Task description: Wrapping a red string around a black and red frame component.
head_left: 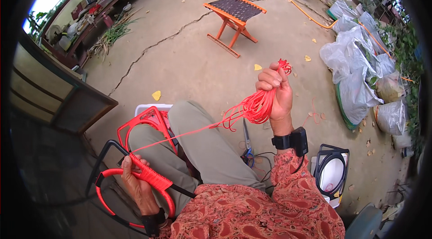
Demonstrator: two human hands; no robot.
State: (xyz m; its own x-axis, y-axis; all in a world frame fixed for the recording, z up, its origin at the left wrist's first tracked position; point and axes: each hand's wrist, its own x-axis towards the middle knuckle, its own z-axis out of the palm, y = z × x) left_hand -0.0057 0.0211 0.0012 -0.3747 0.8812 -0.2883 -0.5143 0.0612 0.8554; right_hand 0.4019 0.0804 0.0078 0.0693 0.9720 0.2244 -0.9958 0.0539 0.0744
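My right hand [280,99], raised over the ground beyond my knees, is closed around a looped bundle of thin red cord [255,107]. One taut strand runs from the bundle down to a black tubular frame [107,149] at my left thigh. My left hand [135,184] grips this frame at a bar wound closely with red cord [155,177]. Red also covers part of its curved side; other stretches are bare black. The left fingertips are partly hidden behind the bar. Against my left knee rests another frame, covered in red [153,122].
A white bin [143,107] stands beyond my left knee. Blue-handled scissors [247,149] and a black cable lie right of my legs. Another white bin [330,178] holds black frames. An orange folding stool [235,11] stands ahead; filled sacks [355,77] line the right.
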